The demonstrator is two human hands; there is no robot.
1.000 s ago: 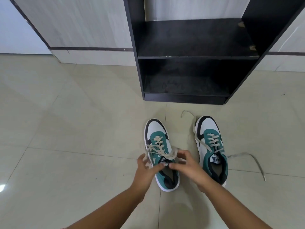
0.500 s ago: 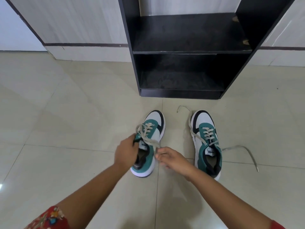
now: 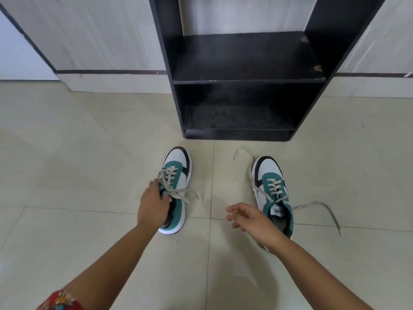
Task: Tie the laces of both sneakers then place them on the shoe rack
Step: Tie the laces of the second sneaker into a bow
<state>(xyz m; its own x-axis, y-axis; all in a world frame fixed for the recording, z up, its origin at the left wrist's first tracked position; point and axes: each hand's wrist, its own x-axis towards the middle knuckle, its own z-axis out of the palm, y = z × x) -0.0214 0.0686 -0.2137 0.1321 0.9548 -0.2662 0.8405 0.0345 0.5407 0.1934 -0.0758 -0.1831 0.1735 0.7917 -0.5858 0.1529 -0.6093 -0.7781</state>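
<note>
Two green, white and black sneakers stand on the tiled floor, toes toward the black shoe rack (image 3: pixel 248 81). My left hand (image 3: pixel 153 203) grips the left sneaker (image 3: pixel 177 175) at its collar and tongue; its laces are knotted, with a loose end trailing right. My right hand (image 3: pixel 250 218) hovers with fingers apart between the two shoes, holding nothing, close to the heel of the right sneaker (image 3: pixel 271 186). The right sneaker's laces (image 3: pixel 321 209) lie untied, spread over the floor on both sides.
The shoe rack has two bare dark shelves and stands against a pale wall (image 3: pixel 100 36) with a dark skirting strip. Light floor tiles (image 3: pixel 67 175) surround the shoes.
My right hand has let go of the left sneaker's lace and drawn right toward the other shoe. My left hand has moved to the sneaker's collar and holds it, turned slightly.
</note>
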